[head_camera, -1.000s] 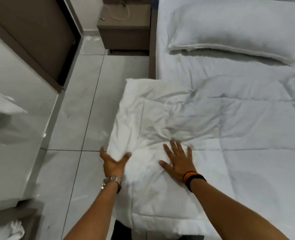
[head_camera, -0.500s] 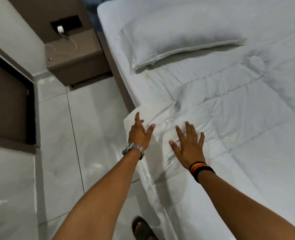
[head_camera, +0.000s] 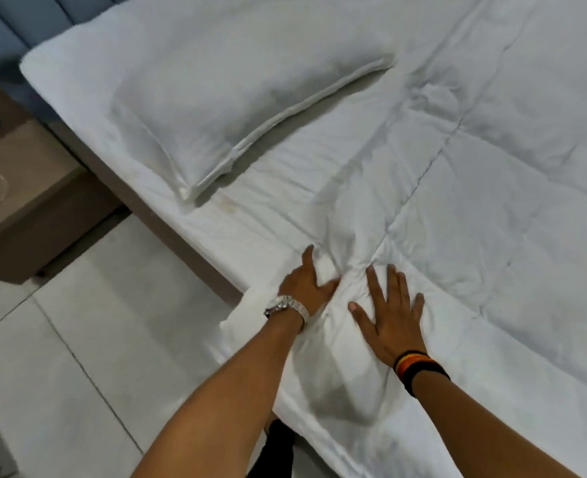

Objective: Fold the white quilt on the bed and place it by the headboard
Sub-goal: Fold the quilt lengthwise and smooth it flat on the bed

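Observation:
The white quilt (head_camera: 474,236) lies spread over the bed, stitched in large squares, and its near-left corner droops past the bed's side edge. My left hand (head_camera: 307,284), with a metal watch on the wrist, rests on that corner where the cloth bunches into creases, fingers apart. Just to its right, my right hand (head_camera: 388,315) lies flat on the quilt with fingers spread and striped bands on the wrist. Neither hand has cloth closed in it. The blue padded headboard (head_camera: 2,25) shows at the top left.
A white pillow (head_camera: 233,98) lies on the bare sheet between the quilt and the headboard. A brown nightstand (head_camera: 19,188) with a thin cable stands left of the bed. Pale floor tiles (head_camera: 95,339) run along the bed's side, where I stand.
Both hands have slid along the quilt's edge toward the headboard, pushing the cloth into folds. The view has swung right, onto the pillow and bed.

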Demonstrator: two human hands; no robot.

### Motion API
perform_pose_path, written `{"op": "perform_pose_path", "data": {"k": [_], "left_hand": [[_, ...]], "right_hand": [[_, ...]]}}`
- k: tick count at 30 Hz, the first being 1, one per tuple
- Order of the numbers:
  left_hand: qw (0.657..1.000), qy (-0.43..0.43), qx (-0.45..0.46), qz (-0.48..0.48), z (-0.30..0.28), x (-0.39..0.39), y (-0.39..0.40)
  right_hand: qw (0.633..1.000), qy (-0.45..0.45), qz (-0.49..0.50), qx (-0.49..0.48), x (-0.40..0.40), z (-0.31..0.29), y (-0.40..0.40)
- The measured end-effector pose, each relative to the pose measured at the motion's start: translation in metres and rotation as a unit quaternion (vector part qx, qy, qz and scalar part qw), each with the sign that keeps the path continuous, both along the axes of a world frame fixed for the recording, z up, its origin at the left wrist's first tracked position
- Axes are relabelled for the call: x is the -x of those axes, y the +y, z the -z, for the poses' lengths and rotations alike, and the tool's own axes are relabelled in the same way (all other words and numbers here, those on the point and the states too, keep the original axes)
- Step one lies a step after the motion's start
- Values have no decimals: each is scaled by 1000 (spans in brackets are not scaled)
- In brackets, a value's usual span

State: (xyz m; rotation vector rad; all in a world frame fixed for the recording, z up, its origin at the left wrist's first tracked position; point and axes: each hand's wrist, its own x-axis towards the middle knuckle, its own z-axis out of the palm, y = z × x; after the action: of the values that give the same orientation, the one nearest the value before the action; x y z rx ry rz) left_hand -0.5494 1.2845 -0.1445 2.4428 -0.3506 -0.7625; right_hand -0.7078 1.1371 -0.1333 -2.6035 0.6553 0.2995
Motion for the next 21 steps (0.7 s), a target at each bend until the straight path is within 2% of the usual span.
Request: {"op": "perform_pose_path", "data": {"k": [2,4,6,8,11,12,14,16,19,21], "left_hand": [[999,34,29,-13,-1,-4,8],[994,45,81,-57,-15,-18,31],[982,-4,139,-130,-32,-30,66],[971,-57,150,-175,-39,-33,107],[981,-17,94,-169,-27,-21,140],[981,9,93,-168,-20,-20,143],[974,66,127,-178,-10,-24,140],[971,88,153,-162,-5,-27,139],[976,79,156,-130,-7,-20,145],[984,38,129,-118,-13,-14,146]], "right_hand": [[999,36,18,13,-9,-1,11],[999,22,46,12,-19,-10,22],[997,-28,65,-1,-22,-18,29],[998,-27,53,4,-20,-21,39],[995,97,9,30,-2,-7,64],[994,106,17,30,1,-2,69],[994,100,41,23,1,0,73],[994,93,48,20,9,-5,79],[989,76,124,28,55,-11,93],[978,65,194,32,95,-12,98]]}}
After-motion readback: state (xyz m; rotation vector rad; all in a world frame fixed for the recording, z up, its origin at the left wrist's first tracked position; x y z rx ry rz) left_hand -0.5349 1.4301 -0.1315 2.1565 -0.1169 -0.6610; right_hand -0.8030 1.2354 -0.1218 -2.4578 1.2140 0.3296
